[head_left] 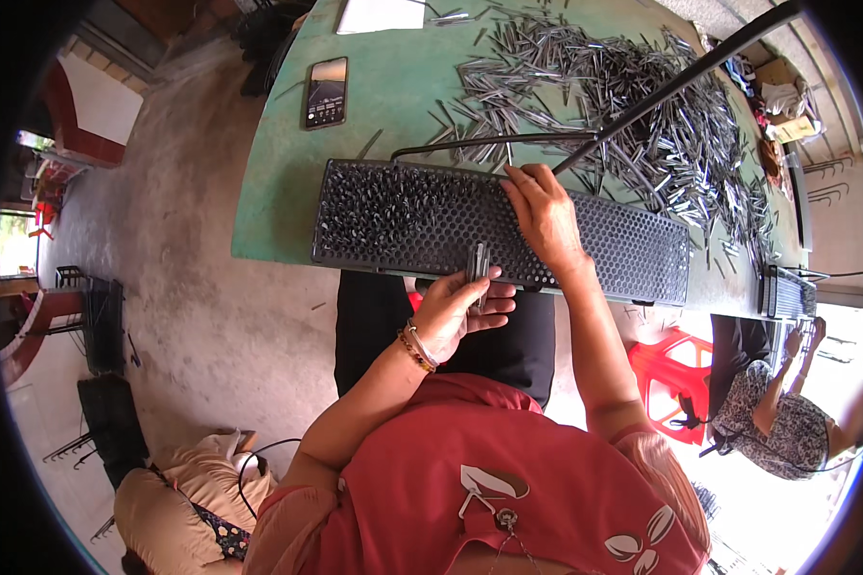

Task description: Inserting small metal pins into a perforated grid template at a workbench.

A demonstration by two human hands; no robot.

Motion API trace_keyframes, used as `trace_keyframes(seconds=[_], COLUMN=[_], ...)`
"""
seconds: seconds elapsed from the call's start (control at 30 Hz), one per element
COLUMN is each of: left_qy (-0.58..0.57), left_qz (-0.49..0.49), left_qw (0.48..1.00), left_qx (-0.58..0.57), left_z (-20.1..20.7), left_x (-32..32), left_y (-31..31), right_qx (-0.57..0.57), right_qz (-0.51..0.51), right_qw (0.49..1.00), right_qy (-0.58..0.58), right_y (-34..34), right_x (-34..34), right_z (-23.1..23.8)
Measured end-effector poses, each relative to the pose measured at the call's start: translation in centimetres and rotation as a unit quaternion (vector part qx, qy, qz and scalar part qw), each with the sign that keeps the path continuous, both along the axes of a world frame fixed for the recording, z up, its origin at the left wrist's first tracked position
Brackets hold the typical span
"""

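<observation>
My left hand (460,305) is closed round a small bunch of slim grey metal pieces (479,264), held upright just off the front edge of the black perforated rack (633,251). Over the rack's middle is my right hand (545,216), its thumb and fingertips pinched together. A thin pale piece shows at those fingertips, partly hidden by them. Many short dark pieces (379,211) stand packed in the holes at the rack's left end, while the round holes to the right of my right hand show bare.
A large heap of loose metal pieces (633,105) covers the green table (278,192) behind the rack. A black bar (681,86) slants over it. A phone (327,93) lies at left. A red stool (676,379) and another person (772,422) are at right; someone in tan (177,498) is at lower left.
</observation>
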State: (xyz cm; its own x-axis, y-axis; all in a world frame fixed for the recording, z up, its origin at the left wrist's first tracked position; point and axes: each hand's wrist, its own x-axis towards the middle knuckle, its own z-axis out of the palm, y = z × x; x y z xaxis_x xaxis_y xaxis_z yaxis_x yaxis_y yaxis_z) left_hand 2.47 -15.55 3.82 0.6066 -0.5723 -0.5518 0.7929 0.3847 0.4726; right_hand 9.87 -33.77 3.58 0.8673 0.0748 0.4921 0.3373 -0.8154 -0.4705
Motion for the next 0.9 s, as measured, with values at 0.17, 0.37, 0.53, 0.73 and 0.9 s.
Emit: trace_keyframes(seconds=[0.17, 0.37, 0.53, 0.73, 0.9], left_qy=[-0.067, -0.120, -0.102, -0.100, -0.123], left_qz=[0.012, 0.025, 0.040, 0.071, 0.073], left_qw=[0.998, 0.992, 0.993, 0.991, 0.989], left_qx=[-0.015, 0.000, 0.042, 0.047, 0.049], left_z=[0.1, 0.0, -0.3, -0.2, -0.1], left_x=[0.0, 0.1, 0.1, 0.4, 0.9], left_y=[0.0, -0.4, -0.3, -0.4, -0.4], right_qx=[0.273, 0.344, 0.433, 0.448, 0.375], right_qz=[0.074, 0.088, 0.050, -0.013, 0.038], right_qw=[0.918, 0.860, 0.811, 0.834, 0.844], right_qy=[0.279, 0.366, 0.390, 0.323, 0.382], right_y=[0.2, 0.5, 0.3, 0.4, 0.4], right_x=[-3.4, -4.8, -4.9, -3.2, -3.1], right_z=[2.6, 2.2, 2.1, 3.4, 3.3])
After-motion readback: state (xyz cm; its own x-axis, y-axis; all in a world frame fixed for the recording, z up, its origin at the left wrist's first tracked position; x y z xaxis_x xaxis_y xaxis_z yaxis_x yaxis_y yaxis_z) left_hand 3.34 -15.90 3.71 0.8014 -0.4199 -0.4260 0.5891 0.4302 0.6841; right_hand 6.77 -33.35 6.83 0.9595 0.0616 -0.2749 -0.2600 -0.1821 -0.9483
